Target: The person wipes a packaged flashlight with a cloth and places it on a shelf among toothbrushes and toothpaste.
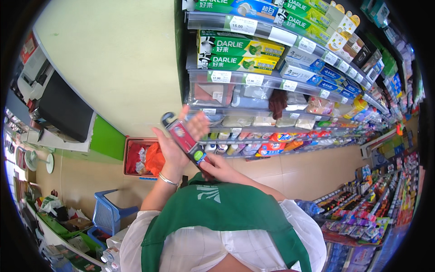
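A long, slim retail package (187,141) with a black hook at its top and a dark red panel lies slanted across my hands in front of the green apron. My right hand (219,166) grips its lower end, thumb on top. Behind its upper part, my left hand (175,146) is spread with fingers apart; whether the palm touches the package cannot be told. A silver bangle (168,180) circles my left wrist. What exactly the package contains is unclear.
Shelves ahead hold toothpaste boxes (238,47), bagged cloths (210,95) and detergent bags (272,148). A red basket (125,156) with bags stands on the floor beside the green-sided counter (108,137). A blue plastic chair (107,209) is at lower left, a candy display (353,217) at lower right.
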The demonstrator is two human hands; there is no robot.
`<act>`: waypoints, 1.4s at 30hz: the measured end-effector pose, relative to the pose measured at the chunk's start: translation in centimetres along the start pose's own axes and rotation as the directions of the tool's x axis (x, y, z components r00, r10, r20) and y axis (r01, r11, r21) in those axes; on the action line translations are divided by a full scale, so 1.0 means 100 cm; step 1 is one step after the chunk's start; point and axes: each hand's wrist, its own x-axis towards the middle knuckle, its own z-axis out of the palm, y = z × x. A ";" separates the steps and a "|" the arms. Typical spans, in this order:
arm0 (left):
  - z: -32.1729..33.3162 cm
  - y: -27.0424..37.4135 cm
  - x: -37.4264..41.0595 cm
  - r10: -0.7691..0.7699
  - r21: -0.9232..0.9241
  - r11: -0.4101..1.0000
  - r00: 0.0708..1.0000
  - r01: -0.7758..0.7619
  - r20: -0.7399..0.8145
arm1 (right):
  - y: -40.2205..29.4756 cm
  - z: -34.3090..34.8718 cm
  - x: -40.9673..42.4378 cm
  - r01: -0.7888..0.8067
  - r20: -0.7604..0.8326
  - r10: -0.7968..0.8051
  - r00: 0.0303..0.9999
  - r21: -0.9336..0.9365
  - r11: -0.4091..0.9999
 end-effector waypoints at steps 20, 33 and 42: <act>-0.014 0.009 -0.010 0.148 0.146 0.977 0.988 -0.155 0.053 | 0.004 -0.005 0.028 -0.028 0.148 0.045 0.988 -0.112 0.993; -0.017 0.006 -0.013 0.152 0.180 0.972 0.988 -0.153 0.019 | 0.012 -0.007 0.028 -0.008 0.161 0.029 0.987 -0.129 0.992; -0.012 -0.002 -0.012 0.020 0.163 0.985 0.969 -0.062 0.245 | 0.028 -0.015 0.021 -0.186 0.373 0.082 0.924 0.252 0.950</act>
